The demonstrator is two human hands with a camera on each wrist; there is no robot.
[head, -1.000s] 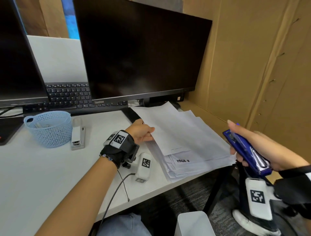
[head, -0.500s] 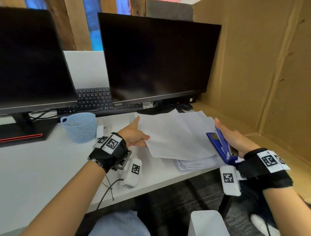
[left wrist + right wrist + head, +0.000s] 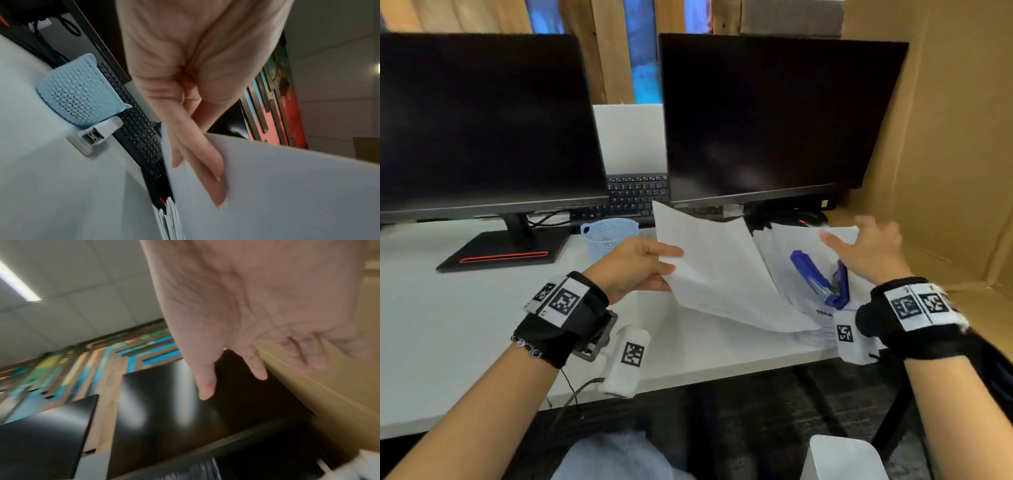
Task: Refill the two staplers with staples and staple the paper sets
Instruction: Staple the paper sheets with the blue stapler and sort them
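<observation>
the blue stapler [image 3: 820,279] lies on top of the paper stack [image 3: 784,246] at the right end of the white worktop [image 3: 448,325], its top arm swung open so the two halves make a v. no hand touches it. the right hand [image 3: 873,250] hovers just above and behind it, released, fingers spread and straight, blurred in the head view; the right wrist view shows the same loose, empty palm [image 3: 257,305].

the left hand [image 3: 633,267] pinches the left edge of a lifted set of sheets [image 3: 715,270], thumb on top and fingers beneath, so the set tilts up off the rest of the stack. in the left wrist view the fingers [image 3: 205,159] press against the raised sheets, with the fanned edges of the lower pile [image 3: 170,216] beneath them.

further left, a grey stapler [image 3: 96,134] sits on the worktop touching a light blue mesh basket [image 3: 607,234]. a black keyboard [image 3: 637,195] lies behind the basket, between and partly under two dark monitors [image 3: 482,120]. a brown cardboard wall [image 3: 945,137] closes off the right side.
</observation>
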